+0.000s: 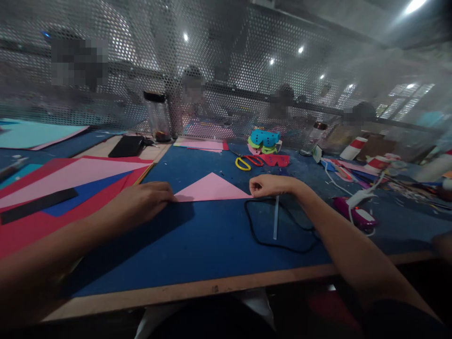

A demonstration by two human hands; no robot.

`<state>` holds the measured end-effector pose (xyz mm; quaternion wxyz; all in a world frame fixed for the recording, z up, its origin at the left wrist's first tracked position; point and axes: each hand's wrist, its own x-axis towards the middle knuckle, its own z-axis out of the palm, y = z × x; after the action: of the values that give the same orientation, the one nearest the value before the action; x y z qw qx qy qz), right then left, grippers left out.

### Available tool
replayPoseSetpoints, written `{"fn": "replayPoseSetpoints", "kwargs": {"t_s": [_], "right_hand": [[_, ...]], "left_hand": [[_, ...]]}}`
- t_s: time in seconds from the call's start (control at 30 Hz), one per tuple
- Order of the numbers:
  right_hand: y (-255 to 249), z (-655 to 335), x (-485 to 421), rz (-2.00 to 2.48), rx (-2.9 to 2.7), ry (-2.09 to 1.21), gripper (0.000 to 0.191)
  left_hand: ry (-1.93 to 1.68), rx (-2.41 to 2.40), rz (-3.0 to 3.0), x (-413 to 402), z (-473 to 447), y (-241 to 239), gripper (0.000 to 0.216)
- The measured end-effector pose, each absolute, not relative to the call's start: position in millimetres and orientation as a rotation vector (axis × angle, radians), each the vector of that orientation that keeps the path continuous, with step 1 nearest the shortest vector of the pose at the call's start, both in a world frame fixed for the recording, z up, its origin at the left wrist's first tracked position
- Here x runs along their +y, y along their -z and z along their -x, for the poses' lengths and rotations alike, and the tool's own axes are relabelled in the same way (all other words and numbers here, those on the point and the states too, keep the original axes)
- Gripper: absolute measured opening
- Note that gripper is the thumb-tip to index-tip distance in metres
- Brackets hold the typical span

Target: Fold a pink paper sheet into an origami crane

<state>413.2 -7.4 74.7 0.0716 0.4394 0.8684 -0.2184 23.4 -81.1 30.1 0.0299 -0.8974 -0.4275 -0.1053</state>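
Observation:
A pink paper triangle [212, 188] lies on the blue tabletop in front of me, its point facing away and its long straight edge towards me. Its left corner is under the fingertips of my left hand [153, 198], which are pressed together on it. At the opposite corner my right hand [269, 185] is curled closed, thumb and fingers at the paper's tip. Just below my right wrist lie a clear glue stick [276, 221] and a loop of black cord [251, 230].
Coloured paper sheets [88, 172] are stacked on the left, with a black wallet [126, 146] and a jar [158, 117] behind. Scissors [243, 164] and paper masks [265, 138] lie beyond the triangle. A purple glue gun [355, 214] with a white cable sits right. Perforated metal screens the back.

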Motion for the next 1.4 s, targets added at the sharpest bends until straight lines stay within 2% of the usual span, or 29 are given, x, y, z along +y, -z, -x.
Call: {"fn": "replayPoseSetpoints", "kwargs": {"t_s": [0.6,0.83,1.03,1.23,1.4], "right_hand": [[-79.0,-416.6,-7.8,-1.390,2.523,0.568,0.001],[-84.4,-407.8,-19.2,-1.626,2.644,0.399,0.020],[-60.3,-374.1,-33.6,-1.169,3.106,0.598,0.015],[-38.6,-366.2,-29.7,-1.084,3.165,0.462,0.010],[-39.3,-364.0,-32.8,-1.113,3.186,0.348,0.005]], "left_hand": [[0.277,-1.443,2.614,-93.7,-14.8,-33.9,0.032],[0.290,-1.523,2.637,-92.4,-21.2,-39.7,0.027],[0.252,-1.512,2.666,-87.3,-22.1,-40.6,0.026],[0.367,-1.511,2.650,-89.7,-27.0,-38.9,0.028],[0.477,-1.189,2.749,-77.7,-48.2,-34.1,0.032]]}}
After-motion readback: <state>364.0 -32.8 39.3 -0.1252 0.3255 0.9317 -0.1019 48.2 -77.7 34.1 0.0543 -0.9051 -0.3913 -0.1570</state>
